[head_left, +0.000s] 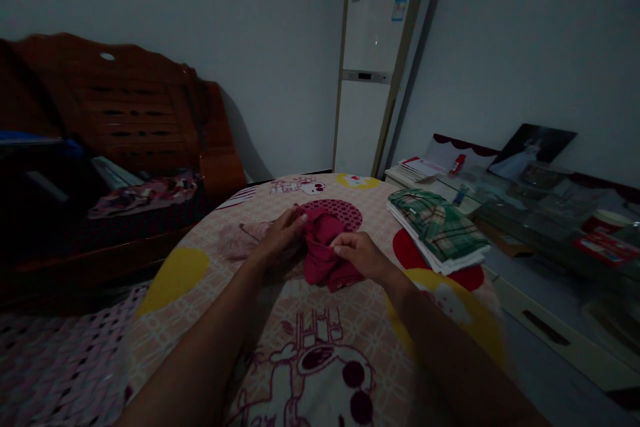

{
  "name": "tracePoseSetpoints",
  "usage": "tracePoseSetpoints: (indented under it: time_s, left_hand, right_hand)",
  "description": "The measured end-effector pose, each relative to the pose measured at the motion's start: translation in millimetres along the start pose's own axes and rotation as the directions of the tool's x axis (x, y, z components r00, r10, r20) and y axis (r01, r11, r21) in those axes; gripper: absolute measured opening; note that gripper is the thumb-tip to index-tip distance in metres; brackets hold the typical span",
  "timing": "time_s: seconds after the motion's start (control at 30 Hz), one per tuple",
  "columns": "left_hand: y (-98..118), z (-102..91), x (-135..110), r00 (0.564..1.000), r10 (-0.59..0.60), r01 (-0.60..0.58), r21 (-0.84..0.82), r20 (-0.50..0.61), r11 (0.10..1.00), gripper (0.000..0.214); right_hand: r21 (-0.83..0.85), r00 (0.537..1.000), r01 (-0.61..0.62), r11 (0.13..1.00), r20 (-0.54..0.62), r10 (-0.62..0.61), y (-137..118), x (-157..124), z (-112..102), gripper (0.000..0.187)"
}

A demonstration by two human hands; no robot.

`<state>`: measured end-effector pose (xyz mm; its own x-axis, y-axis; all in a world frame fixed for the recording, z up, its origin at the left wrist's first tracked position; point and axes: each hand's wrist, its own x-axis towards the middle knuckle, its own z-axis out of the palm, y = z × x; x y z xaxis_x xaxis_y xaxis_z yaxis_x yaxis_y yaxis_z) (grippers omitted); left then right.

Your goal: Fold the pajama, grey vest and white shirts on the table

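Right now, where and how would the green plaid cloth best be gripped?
Probably at the edge of the green plaid cloth facing the right hand, coming from that side at table level once the hand is free of the magenta cloth. The plaid lies flat and folded, with white layers showing beneath along that edge, so pinching just above the white should take the plaid alone.

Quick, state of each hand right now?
Left hand: at the left edge of the dark pink cloth; whether it grips cannot be told.
Right hand: closed, thumb and finger pinching the dark pink cloth.
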<state>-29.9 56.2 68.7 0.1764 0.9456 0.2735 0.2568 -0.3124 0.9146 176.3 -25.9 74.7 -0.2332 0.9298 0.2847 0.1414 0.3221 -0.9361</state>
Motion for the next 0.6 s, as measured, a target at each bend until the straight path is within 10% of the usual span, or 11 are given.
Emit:
tracePoseSetpoints:
  time_s: [0.2,0.37,0.6]
  left_hand:
    - [-4,7.0,0,0.994,0.073,-0.081,0.086,0.087,0.993,0.077]
    - [1,1.2,-1,0.987,0.078,-0.076,-0.02,0.137,0.997,0.076]
    - [17,13.4,-19,0.899,0.266,-0.303,0.055,0.349,0.951,0.107]
  right_hand:
    - [0.149,0.991,-0.076,0.986,-0.097,0.091,-4,-7,-26,0.02]
    - [0.365,0.932,0.188,0.912,-0.36,-0.048,-49,-20,-42,0.024]
    - [0.439,0.955,0.173,0.882,-0.294,-0.041,-66,-31,-15,0.024]
